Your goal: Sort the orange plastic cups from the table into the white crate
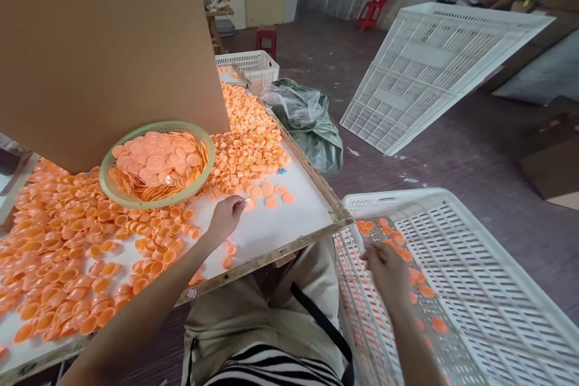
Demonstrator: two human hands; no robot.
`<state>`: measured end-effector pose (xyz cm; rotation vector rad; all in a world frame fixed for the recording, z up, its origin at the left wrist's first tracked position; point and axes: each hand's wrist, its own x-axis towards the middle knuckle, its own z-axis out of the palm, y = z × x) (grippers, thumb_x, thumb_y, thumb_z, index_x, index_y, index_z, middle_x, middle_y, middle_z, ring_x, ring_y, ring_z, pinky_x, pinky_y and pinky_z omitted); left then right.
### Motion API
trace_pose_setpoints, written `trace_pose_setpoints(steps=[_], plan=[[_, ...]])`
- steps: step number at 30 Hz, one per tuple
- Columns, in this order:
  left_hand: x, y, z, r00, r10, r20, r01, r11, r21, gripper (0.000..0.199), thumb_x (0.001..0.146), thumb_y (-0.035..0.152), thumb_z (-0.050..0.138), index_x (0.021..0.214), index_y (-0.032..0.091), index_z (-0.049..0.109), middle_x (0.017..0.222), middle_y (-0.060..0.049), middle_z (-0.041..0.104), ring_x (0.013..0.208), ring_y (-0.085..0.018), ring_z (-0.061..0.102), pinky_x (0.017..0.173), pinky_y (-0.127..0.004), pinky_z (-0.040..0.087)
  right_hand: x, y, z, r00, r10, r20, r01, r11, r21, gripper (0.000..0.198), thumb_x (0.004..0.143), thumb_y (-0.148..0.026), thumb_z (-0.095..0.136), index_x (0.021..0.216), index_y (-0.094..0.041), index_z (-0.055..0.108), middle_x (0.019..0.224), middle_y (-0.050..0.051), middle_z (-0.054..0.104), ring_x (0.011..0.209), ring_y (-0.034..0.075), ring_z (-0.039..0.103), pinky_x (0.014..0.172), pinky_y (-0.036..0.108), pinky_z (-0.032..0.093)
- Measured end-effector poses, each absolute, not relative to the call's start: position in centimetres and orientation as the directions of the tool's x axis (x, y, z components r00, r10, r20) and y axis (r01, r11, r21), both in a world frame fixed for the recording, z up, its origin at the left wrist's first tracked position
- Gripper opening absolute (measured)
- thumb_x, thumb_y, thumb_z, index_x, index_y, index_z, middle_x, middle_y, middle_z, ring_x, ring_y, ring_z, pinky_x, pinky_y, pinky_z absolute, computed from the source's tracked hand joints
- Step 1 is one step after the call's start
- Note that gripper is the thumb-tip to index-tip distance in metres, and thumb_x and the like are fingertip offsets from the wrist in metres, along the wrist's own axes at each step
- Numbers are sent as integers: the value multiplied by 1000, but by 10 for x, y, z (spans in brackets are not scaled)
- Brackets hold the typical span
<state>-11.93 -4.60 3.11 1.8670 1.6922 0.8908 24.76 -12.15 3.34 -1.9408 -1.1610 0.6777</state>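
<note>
My left hand [227, 217] is over the white tabletop, thumb and fingers pinched on the edge of a flat orange plastic disc [249, 204]. Several more loose orange discs [270, 201] lie just beyond it. To the left is a green-rimmed basket [107, 184] heaped with flat discs. Small orange plastic cups [67, 265] cover much of the table around it. My right hand [388, 271] hangs over the near side of a white plastic crate [479, 271], fingers curled together; what they hold, if anything, is hidden. Orange pieces [438, 325] are scattered on the crate's bottom.
A large cardboard sheet [108, 42] stands upright behind the basket. The table has a raised wooden edge [312, 175]. Stacked white crates [420, 72] lean on the floor to the right. A green plastic bag [312, 126] lies by the table, with a red stool [266, 39] beyond.
</note>
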Motion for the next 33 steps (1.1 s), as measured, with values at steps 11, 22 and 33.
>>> trace_pose_setpoints(steps=[11, 22, 33], plan=[[-147, -93, 41, -89, 994, 60, 736, 25, 676, 27, 86, 27, 48, 106, 13, 59, 92, -6, 61, 81, -15, 54, 72, -25, 39, 54, -77, 36, -207, 971, -121, 128, -96, -987, 30, 79, -41, 55, 86, -13, 51, 65, 2, 54, 51, 10, 50, 46, 22, 41], [-119, -56, 6, 145, 985, -95, 601, -11, 799, 16, 76, 23, 54, 84, 14, 66, 78, -2, 63, 70, -12, 56, 63, -22, 39, 54, -57, 6, -210, 950, -232, 328, -155, -932, 22, 76, -33, 56, 85, -13, 55, 62, 1, 56, 51, 11, 51, 47, 22, 40], [-111, -50, -10, 238, 965, -113, 399, 9, 917, 30, 75, 39, 61, 82, 10, 60, 76, -5, 62, 69, -13, 56, 59, -21, 40, 59, -42, -2, -206, 948, -245, 506, -111, -856, 11, 79, -24, 56, 78, -15, 51, 61, 1, 58, 51, 12, 55, 51, 23, 43]])
